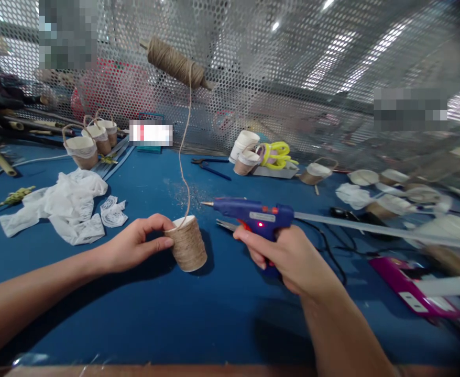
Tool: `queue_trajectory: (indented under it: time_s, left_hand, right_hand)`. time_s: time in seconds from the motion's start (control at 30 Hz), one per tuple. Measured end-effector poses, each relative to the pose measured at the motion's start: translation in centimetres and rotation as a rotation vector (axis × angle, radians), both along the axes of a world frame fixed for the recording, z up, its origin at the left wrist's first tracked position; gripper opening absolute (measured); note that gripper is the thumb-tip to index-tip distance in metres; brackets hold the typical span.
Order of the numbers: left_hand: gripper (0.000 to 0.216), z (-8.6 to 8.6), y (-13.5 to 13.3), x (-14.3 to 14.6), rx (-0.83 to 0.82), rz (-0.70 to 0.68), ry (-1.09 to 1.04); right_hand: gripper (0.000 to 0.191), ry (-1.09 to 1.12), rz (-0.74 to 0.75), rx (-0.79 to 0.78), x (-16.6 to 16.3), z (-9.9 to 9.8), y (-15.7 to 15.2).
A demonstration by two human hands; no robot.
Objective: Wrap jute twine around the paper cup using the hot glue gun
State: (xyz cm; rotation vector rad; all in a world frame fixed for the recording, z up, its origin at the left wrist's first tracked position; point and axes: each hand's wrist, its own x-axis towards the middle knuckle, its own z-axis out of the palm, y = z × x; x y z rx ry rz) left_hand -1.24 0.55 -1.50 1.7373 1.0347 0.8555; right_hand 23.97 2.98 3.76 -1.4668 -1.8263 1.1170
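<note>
My left hand (135,245) grips a small cup wrapped in brown twine (187,244), which stands tilted on the blue table (198,314). A strand of twine (183,152) runs from the cup's rim up to a twine spool (175,64) hung on the mesh screen. In my right hand (288,257) is a blue hot glue gun (255,214), red light lit, its metal nozzle pointing left toward the top of the cup, a short gap away. A glue stick (371,226) juts out behind the gun.
White lace and cloth scraps (63,205) lie at left. Small handled cups (84,149) stand at back left, more cups (245,152) and yellow-handled scissors (277,155) at back centre. Pliers (210,166), a magenta box (414,288) and a perforated mesh screen (332,63) with a person behind it.
</note>
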Motion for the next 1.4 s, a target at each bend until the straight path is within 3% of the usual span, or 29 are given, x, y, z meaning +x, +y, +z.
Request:
queue_trajectory:
  time_s: [0.1,0.17,0.3,0.5,0.63,0.8,0.93,1.07,1.13,1.4]
  left_hand:
    - [0.018,0.0,-0.2,0.2,0.006,0.034,0.019]
    - [0.017,0.1,-0.4,0.3,0.021,0.046,0.016]
    - [0.016,0.0,-0.6,0.5,0.047,0.045,-0.001]
    - [0.017,-0.1,-0.7,0.6,0.05,0.055,-0.01]
    - [0.016,-0.2,-0.8,0.7,0.061,0.053,-0.013]
    - [0.014,-0.1,-0.9,0.7,0.072,0.049,-0.023]
    - [0.015,0.0,-0.9,0.8,0.076,0.036,-0.026]
    - [0.015,-0.1,-0.9,0.7,0.079,0.036,-0.022]
    - [0.016,-0.1,-0.9,0.7,0.064,0.037,-0.028]
    - [0.019,0.3,-1.1,0.9,0.007,0.038,-0.027]
  right_hand:
    - [0.017,0.185,-0.027,-0.064,0.2,-0.2,1.5]
    - [0.015,0.197,-0.085,-0.086,0.2,-0.2,2.7]
    - [0.012,0.062,-0.214,-0.086,-0.4,-0.6,5.7]
    - [0.025,-0.243,-0.239,-0.093,-2.3,-2.6,9.4]
    - [0.03,-0.42,-0.264,-0.035,-3.0,-3.6,10.3]
    - [0.026,-0.42,-0.227,0.1,-3.7,-2.4,8.5]
    - [0.04,-0.235,0.05,0.091,-5.6,-0.7,5.8]
    - [0.023,0.079,0.282,0.054,-7.2,0.2,3.9]
    - [0.016,0.186,0.277,0.089,-7.1,0.5,3.3]
    - [0.018,0.126,0.135,0.207,-4.8,0.5,0.9]
